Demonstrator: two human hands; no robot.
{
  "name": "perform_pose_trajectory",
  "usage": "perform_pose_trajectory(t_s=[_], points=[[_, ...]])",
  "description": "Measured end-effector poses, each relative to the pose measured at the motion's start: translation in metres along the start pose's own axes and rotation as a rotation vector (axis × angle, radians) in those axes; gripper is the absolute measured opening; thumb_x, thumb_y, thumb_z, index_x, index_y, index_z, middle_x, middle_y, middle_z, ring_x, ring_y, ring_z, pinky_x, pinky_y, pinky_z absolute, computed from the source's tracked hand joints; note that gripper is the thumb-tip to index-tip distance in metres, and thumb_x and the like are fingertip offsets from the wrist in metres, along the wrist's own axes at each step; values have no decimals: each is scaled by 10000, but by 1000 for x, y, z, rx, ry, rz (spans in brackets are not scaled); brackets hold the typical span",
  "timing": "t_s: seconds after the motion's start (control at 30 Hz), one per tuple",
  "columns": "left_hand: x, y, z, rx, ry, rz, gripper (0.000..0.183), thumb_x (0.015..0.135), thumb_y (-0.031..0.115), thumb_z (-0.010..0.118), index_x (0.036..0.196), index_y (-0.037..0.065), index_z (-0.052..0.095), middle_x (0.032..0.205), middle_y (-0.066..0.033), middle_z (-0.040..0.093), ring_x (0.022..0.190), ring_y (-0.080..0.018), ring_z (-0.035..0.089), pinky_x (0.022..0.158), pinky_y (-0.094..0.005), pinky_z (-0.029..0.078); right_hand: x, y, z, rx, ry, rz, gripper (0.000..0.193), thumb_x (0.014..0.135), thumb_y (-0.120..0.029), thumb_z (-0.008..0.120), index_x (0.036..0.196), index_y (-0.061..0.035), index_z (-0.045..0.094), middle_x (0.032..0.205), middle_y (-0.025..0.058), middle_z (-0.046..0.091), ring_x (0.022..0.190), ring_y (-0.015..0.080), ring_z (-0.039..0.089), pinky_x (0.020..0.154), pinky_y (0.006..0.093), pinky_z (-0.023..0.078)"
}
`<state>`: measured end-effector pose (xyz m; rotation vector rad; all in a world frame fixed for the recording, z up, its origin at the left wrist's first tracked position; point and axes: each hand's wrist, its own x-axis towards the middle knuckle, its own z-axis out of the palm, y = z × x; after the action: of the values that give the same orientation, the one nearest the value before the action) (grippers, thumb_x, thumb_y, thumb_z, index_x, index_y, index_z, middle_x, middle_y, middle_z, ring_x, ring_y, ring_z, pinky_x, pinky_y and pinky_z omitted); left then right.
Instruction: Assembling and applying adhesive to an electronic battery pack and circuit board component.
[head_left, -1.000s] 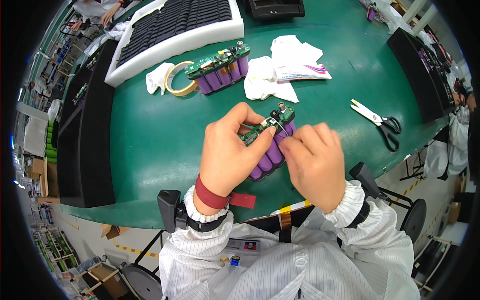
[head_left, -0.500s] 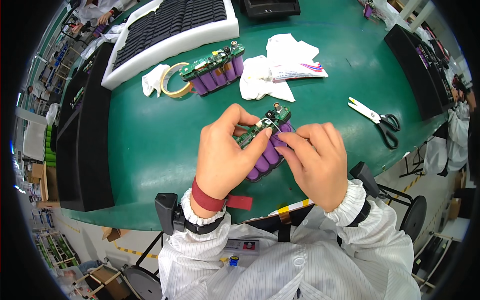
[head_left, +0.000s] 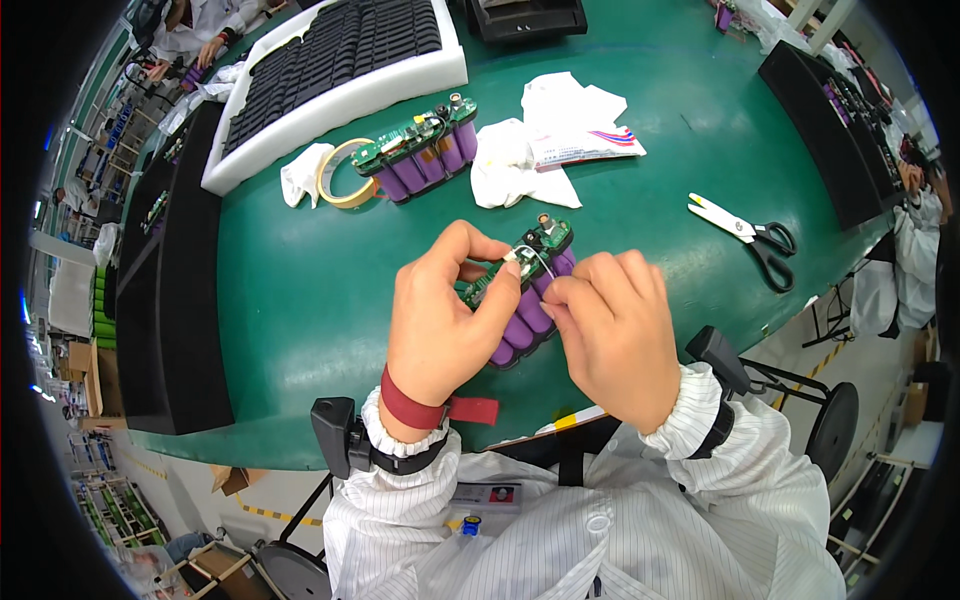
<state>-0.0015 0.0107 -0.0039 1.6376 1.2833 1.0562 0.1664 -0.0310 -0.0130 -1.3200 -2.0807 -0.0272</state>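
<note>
A battery pack with purple cells [head_left: 520, 333] and a green circuit board along its top is tilted over the green table, close in front of me. Thumb and index finger of my left hand [head_left: 435, 330] grip it across the board. A thin white wire [head_left: 543, 262] arcs from the board down toward my right hand [head_left: 620, 345]. That hand's thumb and index finger are pinched together beside the cells, at the wire's lower part. The wire's end is hidden by the fingertips. A second purple battery pack [head_left: 432, 163] stands farther back.
A tape roll [head_left: 327, 190] touches the second pack; white cloths [head_left: 505, 170] and a white-labelled tube [head_left: 590, 150] lie beside it. Scissors [head_left: 750, 235] rest at right. A white foam tray [head_left: 345, 105] of black parts is far left; black bins [head_left: 165, 330] flank the table.
The view has shifted slightly. My right hand has moved a little left and down along the pack, with the wire drawn straighter. My left hand keeps its grip.
</note>
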Motion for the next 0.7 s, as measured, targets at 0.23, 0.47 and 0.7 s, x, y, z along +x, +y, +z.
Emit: perform_pose_trajectory(t_s=[0.23,0.47,0.7], points=[[-2,2,0,131,-32,102,255,740,83,771,891,-18,591,793,-52,651,722,-125,592,654,-271,487,-14,-1,7,-39,-28,-10,261,763,-74,612,1018,-22,627,918,47,531,849,222,511,740,356,406],[0,-2,8,298,63,143,273,691,61,774,853,-15,567,776,-97,672,664,-163,601,646,-288,500,-21,-7,-2,-22,-102,-11,367,776,-67,619,1138,-12,626,961,46,552,900,232,529,790,356,425],[-5,6,11,380,57,200,288,663,43,772,850,-17,562,777,-117,679,687,-198,649,661,-307,514,0,14,-16,170,130,67,313,745,-19,721,1057,-34,691,922,65,649,813,258,599,682,356,503]])
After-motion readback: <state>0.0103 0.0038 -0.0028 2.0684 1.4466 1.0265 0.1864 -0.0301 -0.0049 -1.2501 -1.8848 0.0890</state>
